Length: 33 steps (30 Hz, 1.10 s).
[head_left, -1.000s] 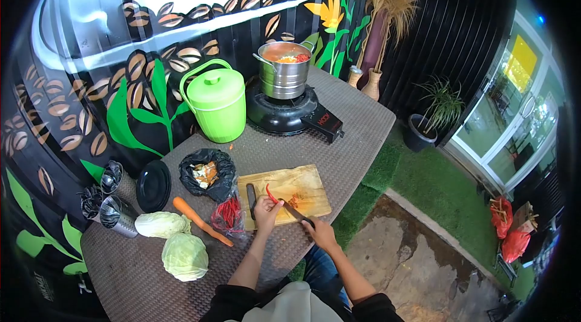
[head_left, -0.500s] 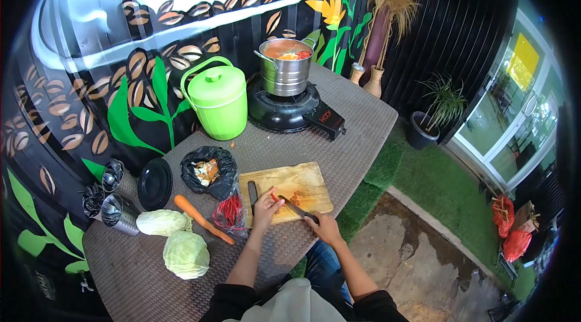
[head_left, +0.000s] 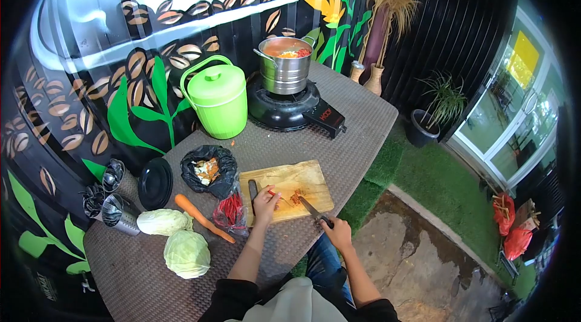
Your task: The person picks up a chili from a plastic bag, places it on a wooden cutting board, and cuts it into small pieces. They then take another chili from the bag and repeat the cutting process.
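My right hand [head_left: 340,232] grips the black handle of a knife [head_left: 312,209], its blade pointing up and left over the wooden cutting board [head_left: 311,177]. Chopped red chili [head_left: 297,195] lies in a small heap by the blade tip. At the board's left part, my left hand [head_left: 265,203] is closed around a red chili [head_left: 271,192], of which only a bit shows. A second dark-handled tool [head_left: 252,192] rests along the board's left edge, partly behind my hand. More red chilies [head_left: 230,211] are in a clear plastic bag beside the board.
A carrot [head_left: 203,218], a napa cabbage [head_left: 163,221] and a round cabbage [head_left: 187,254] lie left. Behind are a black bag of scraps [head_left: 225,157], a green lidded bucket [head_left: 219,104] and a steel pot [head_left: 284,74] on a portable stove [head_left: 281,109].
My right hand has moved down and right with the knife, drawing the blade away from my left hand. The left hand has barely shifted.
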Tool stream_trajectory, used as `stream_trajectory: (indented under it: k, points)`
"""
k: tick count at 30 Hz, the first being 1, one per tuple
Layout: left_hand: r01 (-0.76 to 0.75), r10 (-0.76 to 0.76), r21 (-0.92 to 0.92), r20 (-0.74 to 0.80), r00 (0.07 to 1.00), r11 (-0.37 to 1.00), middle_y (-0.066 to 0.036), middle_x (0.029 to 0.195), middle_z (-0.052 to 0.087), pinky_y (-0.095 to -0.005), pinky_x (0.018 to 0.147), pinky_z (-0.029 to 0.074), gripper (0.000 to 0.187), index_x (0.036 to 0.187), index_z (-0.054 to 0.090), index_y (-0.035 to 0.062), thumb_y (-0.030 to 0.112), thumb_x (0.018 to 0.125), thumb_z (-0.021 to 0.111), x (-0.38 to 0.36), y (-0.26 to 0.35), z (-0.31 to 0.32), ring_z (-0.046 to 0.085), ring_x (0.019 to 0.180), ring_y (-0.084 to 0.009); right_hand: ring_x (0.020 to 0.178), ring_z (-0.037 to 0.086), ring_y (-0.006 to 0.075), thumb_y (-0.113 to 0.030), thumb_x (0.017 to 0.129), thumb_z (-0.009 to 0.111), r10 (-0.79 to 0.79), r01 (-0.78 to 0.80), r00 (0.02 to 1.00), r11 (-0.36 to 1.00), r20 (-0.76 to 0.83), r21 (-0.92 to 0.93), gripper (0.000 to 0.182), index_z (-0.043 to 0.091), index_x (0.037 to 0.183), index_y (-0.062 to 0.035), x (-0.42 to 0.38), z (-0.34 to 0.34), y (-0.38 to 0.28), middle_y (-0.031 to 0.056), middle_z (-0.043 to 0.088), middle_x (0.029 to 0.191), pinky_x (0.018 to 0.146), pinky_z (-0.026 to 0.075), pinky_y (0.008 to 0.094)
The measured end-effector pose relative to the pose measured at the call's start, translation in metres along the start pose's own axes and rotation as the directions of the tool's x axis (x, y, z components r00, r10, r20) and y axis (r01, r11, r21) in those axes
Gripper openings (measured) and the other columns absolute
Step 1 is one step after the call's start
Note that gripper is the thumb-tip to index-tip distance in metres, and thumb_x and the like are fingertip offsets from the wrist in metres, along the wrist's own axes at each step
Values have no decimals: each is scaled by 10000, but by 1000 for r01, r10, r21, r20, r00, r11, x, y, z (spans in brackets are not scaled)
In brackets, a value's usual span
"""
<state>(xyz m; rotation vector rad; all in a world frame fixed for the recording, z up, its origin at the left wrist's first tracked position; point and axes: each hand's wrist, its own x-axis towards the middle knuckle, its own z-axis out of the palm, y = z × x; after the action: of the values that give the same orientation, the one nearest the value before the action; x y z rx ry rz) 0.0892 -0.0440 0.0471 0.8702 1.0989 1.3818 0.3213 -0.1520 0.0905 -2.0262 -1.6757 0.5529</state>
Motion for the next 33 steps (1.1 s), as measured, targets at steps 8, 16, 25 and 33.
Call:
stream_trajectory:
  k: [8, 16, 25, 33]
  points:
    - [74, -74, -13, 29, 997, 997, -62, 809, 631, -222, 523, 460, 403, 1205, 544, 23, 100, 842, 700, 0, 0, -5, 593, 678, -101, 748, 653, 360, -400, 839, 620, -68, 69, 997, 998, 26, -9, 369, 700, 923, -51, -5, 11, -9, 196, 665, 750, 711, 515, 446]
    - [111, -109, -59, 33, 993, 992, -56, 827, 619, -235, 563, 460, 402, 1223, 528, 22, 103, 860, 680, -7, 6, -8, 586, 714, -110, 754, 654, 363, -427, 849, 595, -65, 65, 998, 997, 14, -38, 393, 691, 939, -56, 5, 6, -13, 207, 663, 761, 714, 517, 450]
    - [100, -97, -55, 52, 994, 993, -55, 826, 614, -237, 567, 460, 399, 1224, 521, 16, 93, 863, 672, -7, 7, -8, 585, 708, -112, 728, 656, 368, -418, 850, 593, -37, 33, 998, 996, -51, -79, 378, 681, 921, -58, 13, 9, -19, 206, 665, 763, 670, 521, 454]
    - [72, -72, 6, 31, 997, 997, -49, 784, 612, -228, 547, 461, 390, 1194, 533, 11, 100, 849, 691, -8, 9, -4, 593, 695, -105, 664, 642, 366, -392, 851, 608, -100, 94, 986, 994, -136, -52, 357, 670, 837, -40, 11, 20, -26, 204, 643, 695, 626, 513, 446]
